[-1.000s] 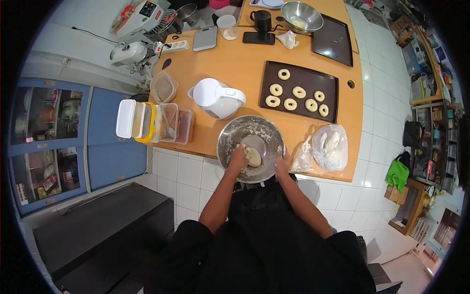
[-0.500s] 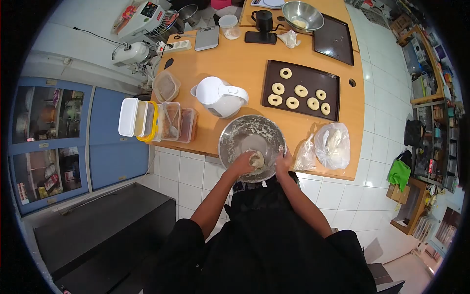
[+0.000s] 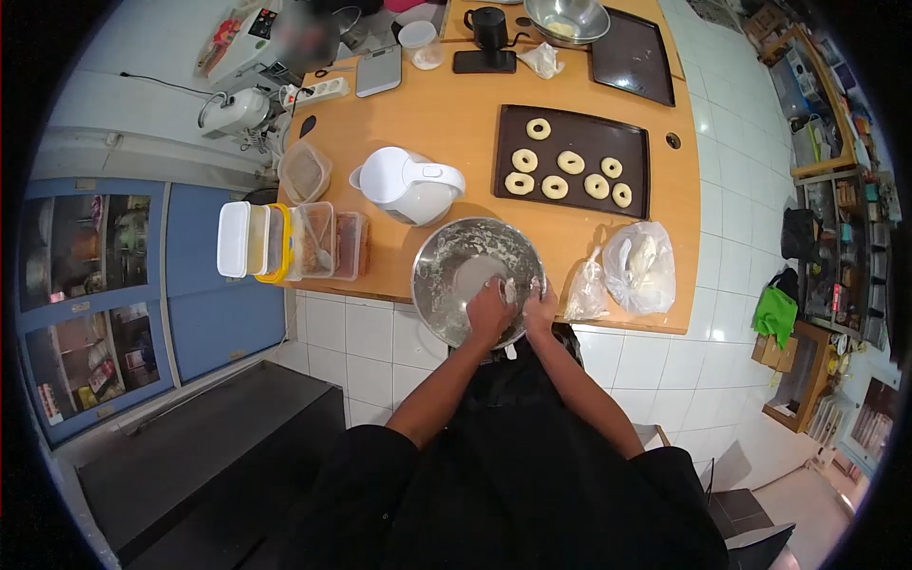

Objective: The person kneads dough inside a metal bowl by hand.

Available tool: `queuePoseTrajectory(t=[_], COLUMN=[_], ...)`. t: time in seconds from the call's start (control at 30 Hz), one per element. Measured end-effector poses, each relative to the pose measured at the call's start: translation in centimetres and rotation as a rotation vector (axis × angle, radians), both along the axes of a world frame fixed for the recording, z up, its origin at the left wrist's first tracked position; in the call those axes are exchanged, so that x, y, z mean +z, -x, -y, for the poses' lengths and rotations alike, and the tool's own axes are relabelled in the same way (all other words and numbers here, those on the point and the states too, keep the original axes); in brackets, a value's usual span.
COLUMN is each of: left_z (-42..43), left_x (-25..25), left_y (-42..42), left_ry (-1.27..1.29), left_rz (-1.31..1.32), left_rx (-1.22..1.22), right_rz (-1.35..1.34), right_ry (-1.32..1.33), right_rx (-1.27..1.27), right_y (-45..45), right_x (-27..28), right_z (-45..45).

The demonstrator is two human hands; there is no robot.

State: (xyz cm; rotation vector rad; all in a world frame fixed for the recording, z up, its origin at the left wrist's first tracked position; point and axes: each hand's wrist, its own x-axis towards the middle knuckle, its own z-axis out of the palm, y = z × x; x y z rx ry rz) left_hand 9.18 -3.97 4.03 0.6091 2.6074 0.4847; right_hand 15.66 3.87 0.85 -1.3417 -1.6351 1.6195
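A large steel mixing bowl (image 3: 439, 275) sits at the front edge of the wooden table, its inner wall smeared with dough bits. Down inside it, my left hand (image 3: 490, 312) is closed, with pale sticky dough (image 3: 510, 291) showing at its fingers against the right side. How much dough lies beneath that hand is hidden. On the bowl's right rim, my right hand (image 3: 541, 312) grips the edge, and its fingers carry some dough. To the right of it stand a tied plastic bag of pale contents (image 3: 587, 290) and a larger clear bag (image 3: 638, 271).
Behind the bowl stands a white electric kettle (image 3: 408, 185). A dark baking tray (image 3: 579, 128) holds several ring-shaped doughs. Stacked plastic containers (image 3: 245, 239) are at the left. Farther back are a scale (image 3: 379, 72), a phone (image 3: 484, 63), a black gooseneck kettle (image 3: 489, 28) and a second tray (image 3: 632, 57).
My left hand has moved right within the bowl, toward its right wall, and the dough shows less. My right hand stays on the rim. The whole view has shifted slightly.
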Motion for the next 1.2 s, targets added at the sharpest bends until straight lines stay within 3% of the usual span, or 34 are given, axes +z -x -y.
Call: queuePoseTrajectory(t=[0.27, 0.37, 0.5, 0.67, 0.77, 0.9, 1.1, 1.2], left_z=[-1.3, -1.4, -2.2, -2.3, -2.2, -2.5, -0.9, 0.6], left_x=[-1.0, -1.9, -2.9, -5.7, -5.6, -4.7, -8.7, -9.9], left_y=[0.8, 1.2, 2.3, 3.5, 4.2, 5.0, 4.8, 4.8], left_ry=[0.093, 0.077, 0.092, 0.174, 0.218, 0.238, 0.069, -0.001], left_rz=[0.047, -0.044, -0.098, -0.138, -0.074, -0.040, -0.127, -0.045], left_rx=[-0.008, -0.054, -0.065, -0.124, -0.083, 0.005, 0.052, -0.021], right_rz=[0.035, -0.144, -0.034, 0.011, 0.011, 0.019, 0.103, 0.123], right_ry=[0.136, 0.195, 0.119, 0.149, 0.076, 0.041, 0.035, -0.023], right_rx=[0.037, -0.093, 0.032, 0.012, -0.062, -0.057, -0.080, -0.064], right_y=[-0.6, -0.6, -1.5, -1.1, -1.4, -0.4, 0.0, 0.0], right_x=[0.4, -0.4, -2.0, 1.5, -1.0, 2.5, 4.1, 3.9], right_z=[-0.3, 0.3, 0.3, 0.2, 1.1, 0.5, 0.5, 0.5])
